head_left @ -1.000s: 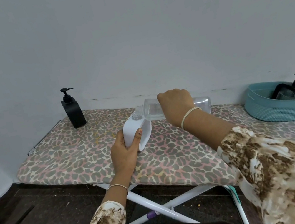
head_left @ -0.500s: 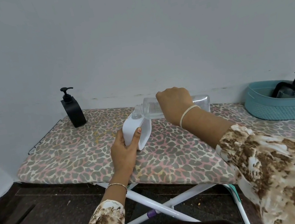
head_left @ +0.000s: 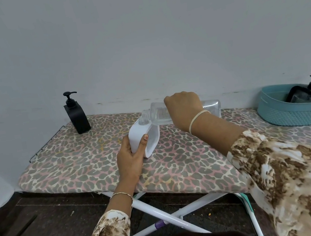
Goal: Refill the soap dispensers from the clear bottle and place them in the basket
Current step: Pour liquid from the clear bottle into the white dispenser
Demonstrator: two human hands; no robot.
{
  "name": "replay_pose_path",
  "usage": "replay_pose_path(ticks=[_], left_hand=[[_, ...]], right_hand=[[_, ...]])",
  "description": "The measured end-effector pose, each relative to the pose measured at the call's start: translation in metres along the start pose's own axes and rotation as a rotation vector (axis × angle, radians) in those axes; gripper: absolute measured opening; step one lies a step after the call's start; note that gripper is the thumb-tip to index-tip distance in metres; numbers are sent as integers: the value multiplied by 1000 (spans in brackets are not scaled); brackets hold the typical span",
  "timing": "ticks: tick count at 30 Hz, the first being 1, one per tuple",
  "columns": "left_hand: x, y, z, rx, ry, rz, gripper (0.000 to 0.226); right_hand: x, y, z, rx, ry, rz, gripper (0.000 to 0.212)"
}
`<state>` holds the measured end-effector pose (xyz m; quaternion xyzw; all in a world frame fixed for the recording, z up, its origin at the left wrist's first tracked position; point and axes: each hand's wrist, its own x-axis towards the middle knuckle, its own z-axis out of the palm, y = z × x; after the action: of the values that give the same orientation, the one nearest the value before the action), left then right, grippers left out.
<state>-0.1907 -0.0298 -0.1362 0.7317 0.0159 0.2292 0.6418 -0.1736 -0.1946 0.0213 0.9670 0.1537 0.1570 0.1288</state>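
Hands grip both: left hand (head_left: 129, 159) white dispenser (head_left: 143, 138) (tilted), right hand (head_left: 184, 109) clear bottle (head_left: 211, 106).

Brown-and-cream mottled sleeves (head_left: 295, 172), a thin gold bangle (head_left: 120, 195) left, a pale band (head_left: 198, 119) right.

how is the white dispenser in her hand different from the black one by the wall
The white dispenser has no pump on and its neck is open, while the black dispenser has its pump screwed on. The white one is tilted and held by the left hand, with the clear bottle in the right hand tipped to its neck; the black one stands upright and untouched at the back of the board. Both are flat, boxy bottles.
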Motion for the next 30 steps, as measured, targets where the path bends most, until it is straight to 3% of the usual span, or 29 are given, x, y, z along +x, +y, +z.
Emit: replay_pose_path(ticks=[30], left_hand=[[1,8,-3,-112,-70,-77,27]], right_hand=[[-3,-1,-4,4,0,3,18]])
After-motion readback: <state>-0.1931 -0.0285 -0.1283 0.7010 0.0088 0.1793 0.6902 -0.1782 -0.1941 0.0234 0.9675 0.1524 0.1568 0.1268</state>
